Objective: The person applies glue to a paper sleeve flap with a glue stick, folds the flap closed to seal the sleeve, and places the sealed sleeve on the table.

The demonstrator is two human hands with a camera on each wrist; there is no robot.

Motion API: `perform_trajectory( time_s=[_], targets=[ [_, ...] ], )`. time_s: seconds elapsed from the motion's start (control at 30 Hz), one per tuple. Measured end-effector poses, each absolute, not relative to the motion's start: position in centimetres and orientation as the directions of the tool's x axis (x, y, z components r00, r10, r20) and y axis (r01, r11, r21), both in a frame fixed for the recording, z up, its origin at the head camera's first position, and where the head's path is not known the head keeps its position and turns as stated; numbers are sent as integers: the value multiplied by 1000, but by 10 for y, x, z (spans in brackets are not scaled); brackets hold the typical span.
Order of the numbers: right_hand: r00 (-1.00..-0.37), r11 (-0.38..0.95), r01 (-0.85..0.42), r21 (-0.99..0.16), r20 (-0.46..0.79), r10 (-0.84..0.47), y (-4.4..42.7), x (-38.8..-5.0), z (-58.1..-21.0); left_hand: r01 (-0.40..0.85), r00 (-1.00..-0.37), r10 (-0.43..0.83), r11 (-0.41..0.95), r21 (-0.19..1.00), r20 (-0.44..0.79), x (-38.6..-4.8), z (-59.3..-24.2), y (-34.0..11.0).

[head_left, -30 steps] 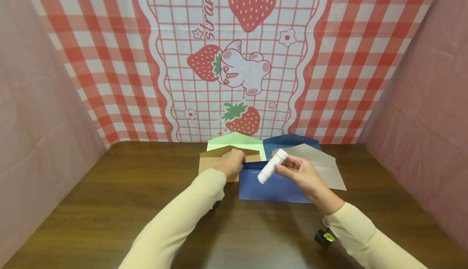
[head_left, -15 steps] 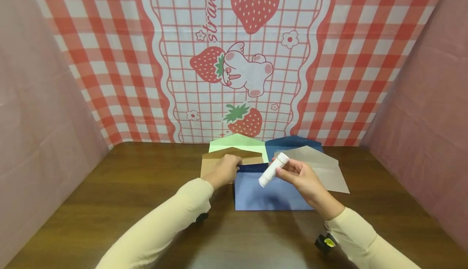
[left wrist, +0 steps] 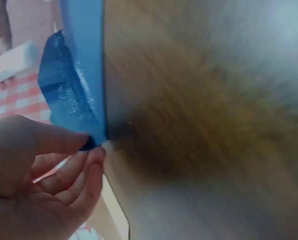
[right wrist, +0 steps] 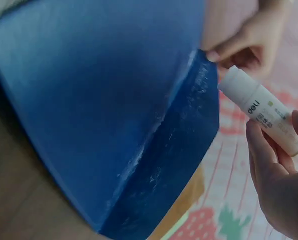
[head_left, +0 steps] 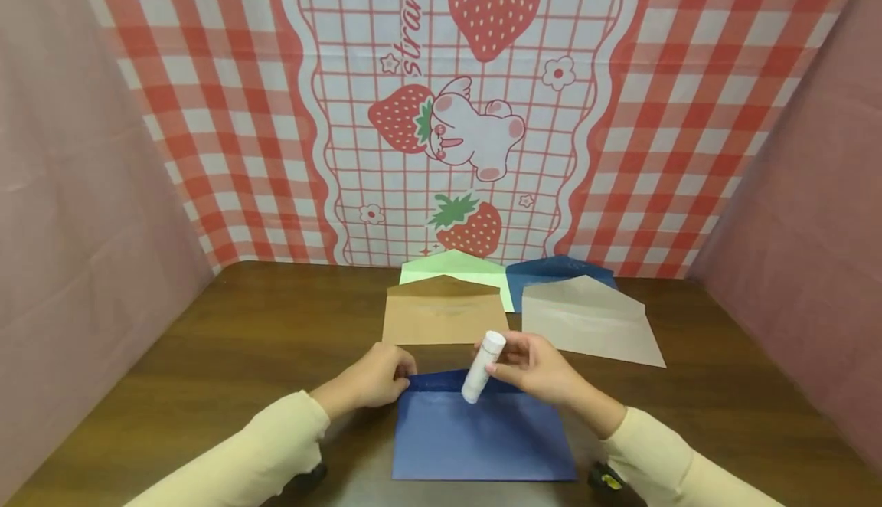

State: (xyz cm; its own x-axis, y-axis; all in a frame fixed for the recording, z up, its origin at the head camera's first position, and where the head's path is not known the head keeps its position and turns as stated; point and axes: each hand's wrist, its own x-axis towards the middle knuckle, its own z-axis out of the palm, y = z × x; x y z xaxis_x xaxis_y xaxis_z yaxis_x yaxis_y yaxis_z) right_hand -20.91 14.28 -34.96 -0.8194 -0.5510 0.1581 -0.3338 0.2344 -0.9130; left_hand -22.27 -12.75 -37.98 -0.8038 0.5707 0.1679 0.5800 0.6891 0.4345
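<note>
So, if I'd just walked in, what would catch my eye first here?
Probably the strawberry-print cloth hanging behind the table, with its red-and-white checks. Next, the white deli glue stick in the right hand, above the nearest blue envelope, whose corner the left hand pinches. Four more envelopes lie beyond.

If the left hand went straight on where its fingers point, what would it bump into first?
Probably the blue envelope: the left hand pinches one corner of it. Past that, maybe the white tube in the right hand, but heights are unclear.
</note>
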Motion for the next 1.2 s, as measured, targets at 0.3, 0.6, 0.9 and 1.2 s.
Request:
perform_trajectory(
  time_s=[0.3,0.6,0.9,1.2],
  targets=[
    [-716,288,-496,-819,199,-669,92,-200,-356,536,-815,569,665,520,112,-209,-378,-141],
    [-658,300,-571,-764,208,-723,70,-202,-363,513,-834,535,665,543,134,-210,-383,-138],
    [-670,329,-564,-757,187,-718,67,-206,-367,393,-893,445,691,607,70,-208,-379,-139],
    [-697,341,-577,-742,230,-679,63,-207,-374,365,-907,417,702,612,62,-209,-382,-138]
  ],
)
